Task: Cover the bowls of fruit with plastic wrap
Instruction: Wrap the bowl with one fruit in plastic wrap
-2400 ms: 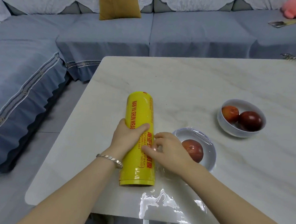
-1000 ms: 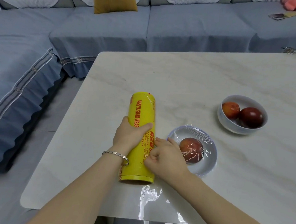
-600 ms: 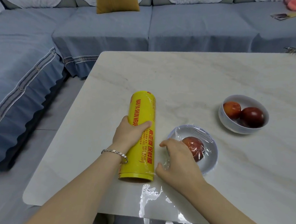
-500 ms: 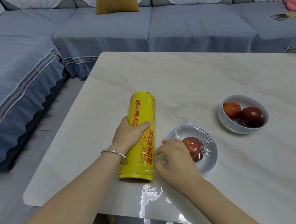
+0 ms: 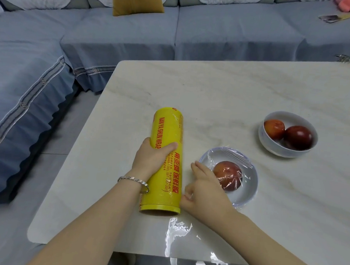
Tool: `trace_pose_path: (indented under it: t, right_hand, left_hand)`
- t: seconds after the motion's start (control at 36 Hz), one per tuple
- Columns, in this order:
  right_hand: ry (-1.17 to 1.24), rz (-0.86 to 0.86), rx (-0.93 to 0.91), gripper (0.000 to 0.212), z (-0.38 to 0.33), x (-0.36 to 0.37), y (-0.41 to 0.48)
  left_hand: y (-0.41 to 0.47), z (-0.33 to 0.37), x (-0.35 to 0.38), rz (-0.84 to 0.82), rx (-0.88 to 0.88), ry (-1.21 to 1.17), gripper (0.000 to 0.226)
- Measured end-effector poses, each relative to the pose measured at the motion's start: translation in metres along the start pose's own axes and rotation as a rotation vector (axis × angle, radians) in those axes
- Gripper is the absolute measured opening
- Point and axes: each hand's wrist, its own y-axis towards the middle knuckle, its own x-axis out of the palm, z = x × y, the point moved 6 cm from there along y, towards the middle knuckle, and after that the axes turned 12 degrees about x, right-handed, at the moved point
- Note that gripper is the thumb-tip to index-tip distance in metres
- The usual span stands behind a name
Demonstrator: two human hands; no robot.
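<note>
Two white bowls on the counter (image 5: 223,90) — near bowl (image 5: 246,191) holds one peach under plastic wrap, far bowl (image 5: 270,145) holds two, uncovered. One yellow wrap roll (image 5: 166,158) lies flat, left hand (image 5: 151,157) grasping it. Right hand (image 5: 204,189) loosely curled between roll and near bowl — pinching film? cannot tell.

A glossy yellow plastic-wrap roll with red print (image 5: 166,156) lies under the left hand (image 5: 151,157) on a pale, smooth marble-look tabletop (image 5: 223,90) that throws bright reflections. Right of that grip, shiny, wrinkled clear film (image 5: 232,158) covers a glazed white bowl (image 5: 246,191); beyond it a second glossy white bowl (image 5: 270,146) holds smooth-skinned red fruit (image 5: 298,136). A bright metal link bracelet (image 5: 133,179) circles the wrist. Matt blue cloth covers the sofa (image 5: 114,32).
</note>
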Motion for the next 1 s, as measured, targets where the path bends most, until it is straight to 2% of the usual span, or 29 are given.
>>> trace_pose_path:
  t: [0.08,0.19,0.28,0.33,0.39,0.47,0.67,0.75,0.83,0.92,1.0]
  right_hand:
    - [-0.045,0.017,-0.008,0.047,0.01,0.007,-0.001]
    - [-0.181,0.186,-0.159,0.031,0.004,0.003,-0.008]
    - [-0.116,0.183,-0.28,0.04,0.0,0.006,-0.018]
    - [-0.027,0.165,-0.297,0.051,0.002,0.003,-0.021]
    - [-0.014,0.172,-0.312,0.053,0.004,0.0,-0.023]
    - [-0.059,0.106,-0.323,0.056,0.011,0.002,-0.026]
    - [-0.289,0.123,-0.347,0.049,0.018,0.002,-0.036]
    - [-0.277,0.161,-0.325,0.066,0.01,-0.011,-0.033]
    - [-0.142,0.251,-0.289,0.073,0.009,-0.037,-0.029]
    - [-0.026,0.336,-0.086,0.072,0.035,-0.062,-0.018]
    - [-0.057,0.333,0.171,0.054,0.073,-0.07,-0.004]
  left_hand:
    - [0.0,-0.002,-0.003,0.002,-0.007,-0.047,0.056]
    - [-0.001,0.0,-0.002,0.002,0.0,-0.051,0.054]
    - [-0.001,-0.001,-0.002,0.005,-0.002,-0.055,0.054]
    - [-0.001,-0.002,-0.002,0.003,-0.003,-0.055,0.055]
    - [0.0,-0.002,-0.003,0.005,-0.004,-0.057,0.055]
    - [-0.001,-0.002,-0.003,0.005,-0.013,-0.066,0.052]
    - [-0.001,-0.002,-0.002,0.003,-0.02,-0.089,0.055]
    - [-0.003,-0.001,-0.003,0.01,-0.033,-0.11,0.049]
    - [-0.008,0.002,-0.008,0.056,-0.023,-0.136,0.048]
    - [-0.013,0.012,-0.017,0.144,0.046,-0.141,0.057]
    - [-0.008,0.031,-0.035,0.261,0.153,-0.153,0.085]
